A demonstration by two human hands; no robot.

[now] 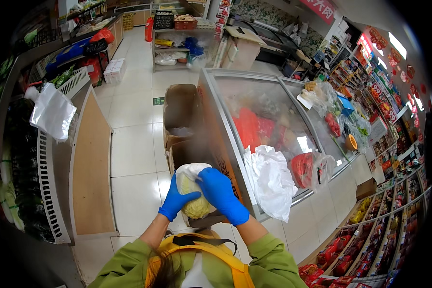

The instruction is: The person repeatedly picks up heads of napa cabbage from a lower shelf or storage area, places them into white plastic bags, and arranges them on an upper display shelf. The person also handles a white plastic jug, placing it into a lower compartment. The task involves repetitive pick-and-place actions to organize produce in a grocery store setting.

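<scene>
Both hands wear blue gloves and hold a napa cabbage [195, 208] in front of my body. My left hand [180, 198] grips its left side, with the thumb across the front. On the upper right side, my right hand [217, 190] has its fingers bent against the cabbage and a white wrapping [192, 168] that covers the cabbage's top end. Open cardboard boxes [181, 138] stand on the floor beyond and below the cabbage. To the right, crumpled white paper or cloth [270, 176] lies over the edge of a glass-topped chest freezer [234, 126].
On the freezer lie a red bag in clear plastic [311, 169], a cut orange gourd or melon [350, 142] and bagged produce. At left stands a vegetable display with a white slatted edge [50, 190] and plastic bags [54, 111]. Shelves of packaged goods [367, 230] curve along the right.
</scene>
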